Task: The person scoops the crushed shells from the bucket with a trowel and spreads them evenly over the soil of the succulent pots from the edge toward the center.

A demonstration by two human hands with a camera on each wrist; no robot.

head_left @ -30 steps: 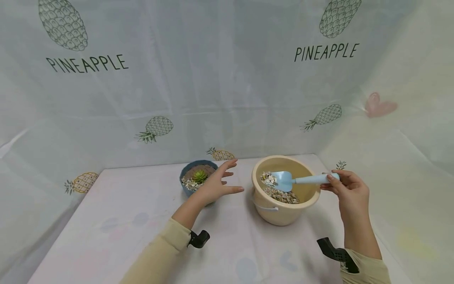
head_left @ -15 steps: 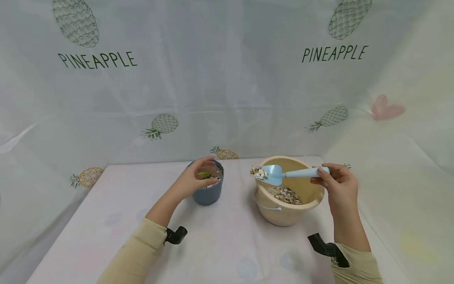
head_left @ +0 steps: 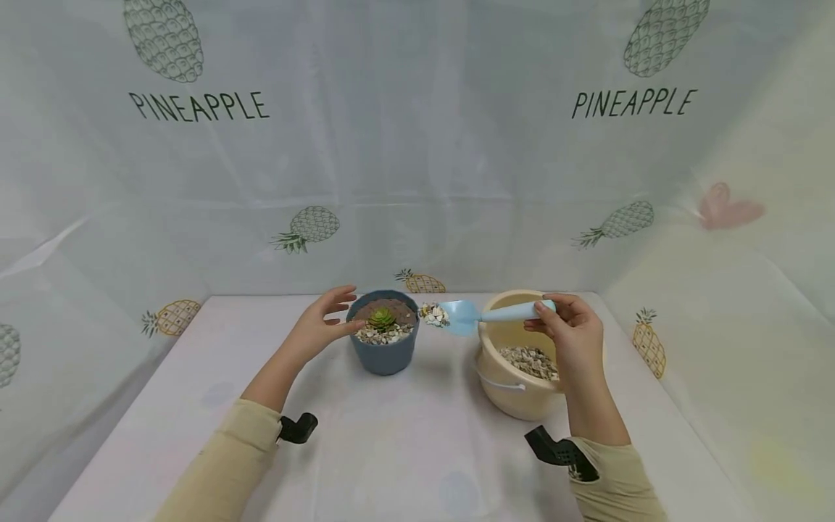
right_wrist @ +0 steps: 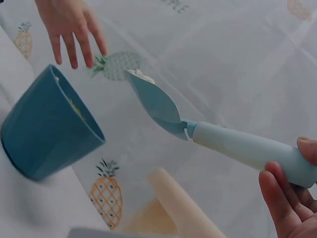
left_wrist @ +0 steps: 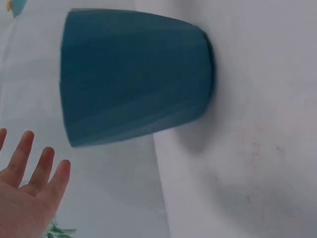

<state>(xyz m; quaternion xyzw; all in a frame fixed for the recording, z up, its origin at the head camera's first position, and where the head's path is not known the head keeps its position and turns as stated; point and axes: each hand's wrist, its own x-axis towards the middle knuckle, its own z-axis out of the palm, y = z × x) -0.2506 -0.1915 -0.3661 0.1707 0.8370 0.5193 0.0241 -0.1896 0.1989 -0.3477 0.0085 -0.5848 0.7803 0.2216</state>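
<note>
My right hand (head_left: 577,337) pinches the end of a light blue trowel's handle (head_left: 512,312). The trowel (right_wrist: 158,106) carries pebbles (head_left: 433,315) on its blade, which hangs just right of a blue-grey pot (head_left: 385,357). Inside that pot a green succulent (head_left: 381,319) stands in brown soil, with pebbles along the near side. At the pot's left rim is my left hand (head_left: 320,330), fingers spread and holding nothing; in the left wrist view it appears apart from the pot (left_wrist: 133,79).
A cream bucket (head_left: 522,397) with pebbles in it stands right of the pot, partly behind my right hand. Its white handle (head_left: 499,382) hangs at the front. A pineapple-print sheet (head_left: 417,145) rises behind the pale-covered table (head_left: 378,449).
The loaded trowel has risen out of the bucket and moved left to beside the pot. My left hand has passed over the pot to its left side.
</note>
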